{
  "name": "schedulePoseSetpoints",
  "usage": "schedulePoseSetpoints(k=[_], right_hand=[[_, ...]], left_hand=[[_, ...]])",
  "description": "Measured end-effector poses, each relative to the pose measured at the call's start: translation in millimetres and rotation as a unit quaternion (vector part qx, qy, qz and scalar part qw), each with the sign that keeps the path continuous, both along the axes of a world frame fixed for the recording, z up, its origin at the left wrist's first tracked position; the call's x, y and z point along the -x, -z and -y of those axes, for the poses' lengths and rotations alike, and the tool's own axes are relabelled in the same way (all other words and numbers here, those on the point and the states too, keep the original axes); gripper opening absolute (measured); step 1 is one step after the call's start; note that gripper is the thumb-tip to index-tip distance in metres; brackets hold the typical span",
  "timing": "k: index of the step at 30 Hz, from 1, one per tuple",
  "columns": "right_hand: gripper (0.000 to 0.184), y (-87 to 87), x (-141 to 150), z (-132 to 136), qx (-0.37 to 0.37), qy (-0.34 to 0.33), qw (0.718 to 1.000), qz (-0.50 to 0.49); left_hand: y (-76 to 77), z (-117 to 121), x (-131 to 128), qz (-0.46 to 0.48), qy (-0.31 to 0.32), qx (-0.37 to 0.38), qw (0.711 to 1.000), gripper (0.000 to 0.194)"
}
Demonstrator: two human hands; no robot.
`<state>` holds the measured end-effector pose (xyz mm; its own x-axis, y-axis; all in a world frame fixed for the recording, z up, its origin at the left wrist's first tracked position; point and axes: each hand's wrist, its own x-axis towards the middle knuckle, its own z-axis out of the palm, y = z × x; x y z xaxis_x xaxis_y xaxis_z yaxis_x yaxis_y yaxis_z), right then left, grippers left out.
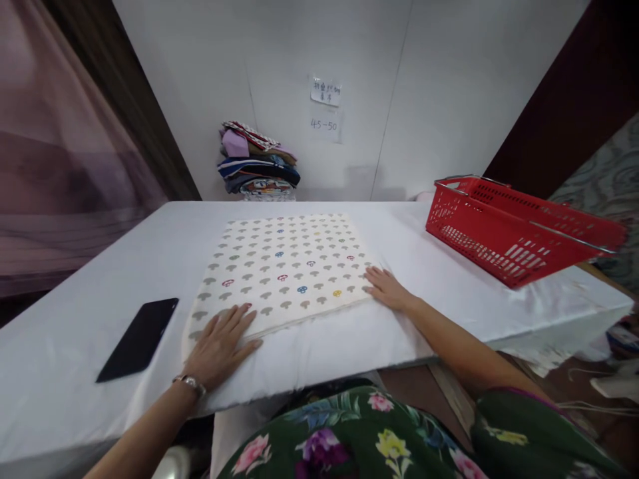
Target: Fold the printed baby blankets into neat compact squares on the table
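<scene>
A cream cloth (pixel 294 266) printed with grey mushrooms and a few coloured ones lies flat in front of me. Its near edge shows more than one layer. My left hand (pixel 219 346) rests palm down on the near left corner, fingers spread, with a bracelet at the wrist. On the right edge of the cloth lies my right hand (pixel 388 287), its fingers stretched out and touching the fabric. Neither hand grips anything.
The table (pixel 399 233) has a white cover. A black flat tablet-like object (pixel 138 339) lies left of the cloth. A red basket (pixel 504 226) stands at the right. Folded clothes (pixel 259 163) are stacked at the back, by a wall with paper notes (pixel 325 92).
</scene>
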<state>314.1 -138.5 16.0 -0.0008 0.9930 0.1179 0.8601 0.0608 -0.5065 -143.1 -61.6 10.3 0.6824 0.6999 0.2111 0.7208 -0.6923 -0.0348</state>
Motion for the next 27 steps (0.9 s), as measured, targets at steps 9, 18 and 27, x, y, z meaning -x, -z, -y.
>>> schedulePoseSetpoints(k=[9, 18, 27], right_hand=[[0.041, 0.2, -45, 31, -0.136, 0.163, 0.972, -0.102], [0.036, 19.1, -33, 24, -0.175, -0.034, 0.982, 0.060], [0.032, -16.0, -39, 6, -0.120, -0.068, 0.985, 0.101]], left_hand=[[11.5, -3, 32, 0.062, 0.004, -0.017, 0.998, 0.052], [12.8, -8, 29, 0.104, 0.040, -0.032, 0.993, 0.050], [11.2, -8, 29, 0.094, 0.045, -0.020, 0.994, 0.054]])
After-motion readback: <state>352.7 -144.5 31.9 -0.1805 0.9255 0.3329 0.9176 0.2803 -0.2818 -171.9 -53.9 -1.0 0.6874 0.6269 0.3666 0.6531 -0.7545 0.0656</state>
